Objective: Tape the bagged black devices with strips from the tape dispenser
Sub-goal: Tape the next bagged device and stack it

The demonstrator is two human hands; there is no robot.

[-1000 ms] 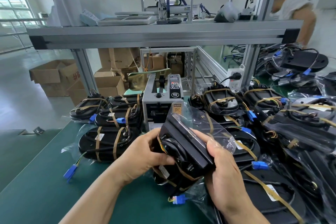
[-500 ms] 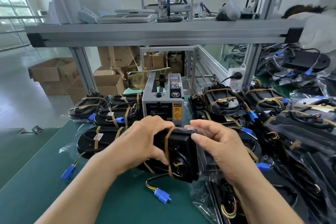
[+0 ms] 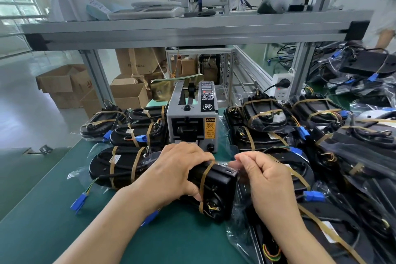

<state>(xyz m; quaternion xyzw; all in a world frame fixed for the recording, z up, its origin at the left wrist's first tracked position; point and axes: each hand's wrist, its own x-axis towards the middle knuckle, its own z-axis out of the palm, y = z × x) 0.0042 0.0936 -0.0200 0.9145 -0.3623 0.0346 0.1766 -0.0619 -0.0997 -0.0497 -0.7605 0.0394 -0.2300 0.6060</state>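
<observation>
Device (image 3: 216, 188): we are gripping it with our left hand (image 3: 177, 172), right hand (image 3: 265, 180) pinching its bag (image 3: 239, 214) (dispenser (image 3: 192, 122) at twelve o'clock).

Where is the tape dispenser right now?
In the head view, the tape dispenser stands centre on the green mat, just behind the left hand and right hand, between piles of bagged devices.

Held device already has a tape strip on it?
Yes, a brown tape strip wraps the bagged black device gripped by the left hand.
</observation>
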